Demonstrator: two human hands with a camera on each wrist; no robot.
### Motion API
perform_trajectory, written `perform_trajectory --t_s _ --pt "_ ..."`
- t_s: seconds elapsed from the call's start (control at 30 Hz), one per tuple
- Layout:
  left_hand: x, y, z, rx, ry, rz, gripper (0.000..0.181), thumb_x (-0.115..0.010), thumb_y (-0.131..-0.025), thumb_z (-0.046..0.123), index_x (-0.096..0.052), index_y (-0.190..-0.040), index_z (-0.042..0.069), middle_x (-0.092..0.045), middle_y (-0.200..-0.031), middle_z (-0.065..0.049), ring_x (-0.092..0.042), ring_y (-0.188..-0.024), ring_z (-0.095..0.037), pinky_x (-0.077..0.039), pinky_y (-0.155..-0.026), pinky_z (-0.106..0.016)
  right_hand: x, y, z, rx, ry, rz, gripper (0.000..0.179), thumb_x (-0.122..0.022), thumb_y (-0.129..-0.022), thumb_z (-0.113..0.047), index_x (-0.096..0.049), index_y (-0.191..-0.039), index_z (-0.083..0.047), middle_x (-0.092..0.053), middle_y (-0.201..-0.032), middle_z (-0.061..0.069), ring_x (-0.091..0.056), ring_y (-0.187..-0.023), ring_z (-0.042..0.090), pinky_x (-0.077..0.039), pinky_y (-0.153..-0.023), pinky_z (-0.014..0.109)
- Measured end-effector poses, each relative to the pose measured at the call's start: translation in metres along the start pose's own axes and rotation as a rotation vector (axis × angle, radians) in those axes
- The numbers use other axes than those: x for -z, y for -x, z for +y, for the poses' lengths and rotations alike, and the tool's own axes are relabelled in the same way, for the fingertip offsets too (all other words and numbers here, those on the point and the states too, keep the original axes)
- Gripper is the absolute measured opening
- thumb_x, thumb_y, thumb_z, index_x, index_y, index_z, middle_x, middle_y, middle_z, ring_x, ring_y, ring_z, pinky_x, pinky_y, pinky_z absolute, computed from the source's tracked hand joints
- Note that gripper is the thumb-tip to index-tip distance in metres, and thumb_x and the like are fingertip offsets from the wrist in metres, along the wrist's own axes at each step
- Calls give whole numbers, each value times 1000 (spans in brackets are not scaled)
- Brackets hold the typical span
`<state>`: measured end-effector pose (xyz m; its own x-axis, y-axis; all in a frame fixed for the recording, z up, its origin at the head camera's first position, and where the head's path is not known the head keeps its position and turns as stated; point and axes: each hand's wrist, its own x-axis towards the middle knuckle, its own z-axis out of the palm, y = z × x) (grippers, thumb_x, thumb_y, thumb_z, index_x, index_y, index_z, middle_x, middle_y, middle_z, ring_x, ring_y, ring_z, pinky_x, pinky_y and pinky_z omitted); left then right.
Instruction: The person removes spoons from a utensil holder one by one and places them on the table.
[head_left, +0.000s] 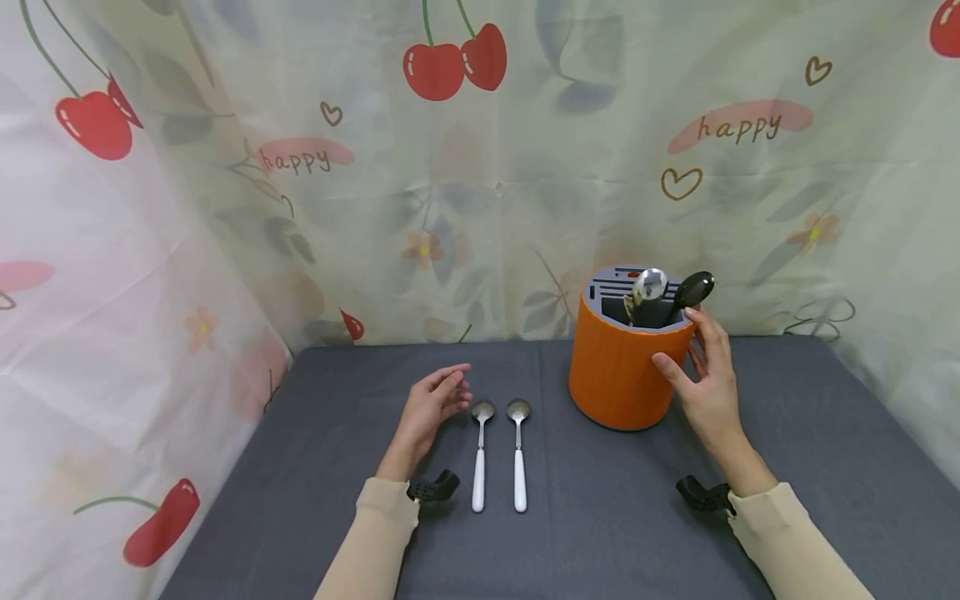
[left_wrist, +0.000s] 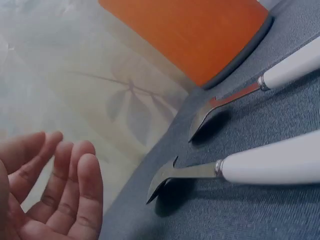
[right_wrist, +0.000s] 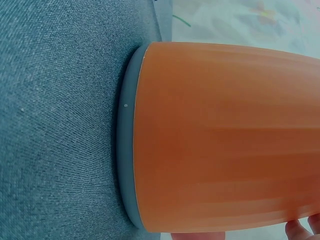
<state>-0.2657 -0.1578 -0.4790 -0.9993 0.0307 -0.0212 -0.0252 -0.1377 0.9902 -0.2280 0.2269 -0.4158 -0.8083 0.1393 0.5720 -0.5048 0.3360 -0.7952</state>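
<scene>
Two metal spoons with white handles, a left spoon (head_left: 478,467) and a right spoon (head_left: 520,467), lie side by side on the dark grey cloth. My left hand (head_left: 431,408) hovers beside the left spoon's bowl, fingers loosely bent and nothing in them. To the right stands an upright orange utensil holder (head_left: 618,375) with a slotted grey top. My right hand (head_left: 708,387) holds its right side, thumb on the front wall and fingertips up at the rim. A shiny metal utensil head (head_left: 650,284) and a black spoon (head_left: 694,288) stick out of its open compartment.
A dark grey cloth (head_left: 600,517) covers the table. Behind and to the left hangs a pale curtain (head_left: 495,208) printed with cherries and leaves. A thin looped cord (head_left: 825,315) shows near the back right edge. Black wrist cameras sit on both forearms.
</scene>
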Motion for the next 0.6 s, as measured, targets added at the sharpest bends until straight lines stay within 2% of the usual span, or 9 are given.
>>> perform_trajectory --t_s 0.17,0.23,0.4,0.47,0.6 --pt "-4 2 8 -39 63 -42 39 -60 -108 25 -64 -140 2 -68 -104 -8 -71 -92 -17 -60 -84 -32 0 0 -1 -2 4 2 73 -70 -95 9 -42 -159 -13 -29 -166 4 -35 -149 22 -26 -124 53" --pt "-7 4 13 -57 75 -61 41 -58 -109 26 -62 -142 1 -68 -105 -10 -71 -94 -18 -59 -86 -34 0 0 2 -4 7 4 73 -70 -95 8 -42 -159 -13 -29 -166 4 -35 -149 22 -27 -124 52" --pt "-15 7 26 -91 95 -123 41 -58 -109 30 -62 -141 5 -67 -112 -15 -69 -103 -26 -55 -100 -49 1 -4 24 -10 12 0 76 -72 -94 6 -41 -160 -16 -28 -167 0 -35 -149 21 -27 -125 51" --pt "-20 7 32 -103 95 -151 41 -59 -109 30 -63 -141 5 -67 -111 -13 -68 -105 -29 -51 -104 -55 1 -5 29 -8 11 -3 77 -73 -94 6 -41 -160 -17 -28 -167 -1 -35 -149 21 -27 -125 51" --pt "-33 5 47 -126 89 -201 42 -58 -109 29 -61 -142 3 -68 -109 -8 -67 -108 -32 -53 -103 -50 2 -5 29 -10 20 -2 76 -73 -94 6 -41 -160 -17 -28 -167 0 -35 -149 22 -28 -125 48"
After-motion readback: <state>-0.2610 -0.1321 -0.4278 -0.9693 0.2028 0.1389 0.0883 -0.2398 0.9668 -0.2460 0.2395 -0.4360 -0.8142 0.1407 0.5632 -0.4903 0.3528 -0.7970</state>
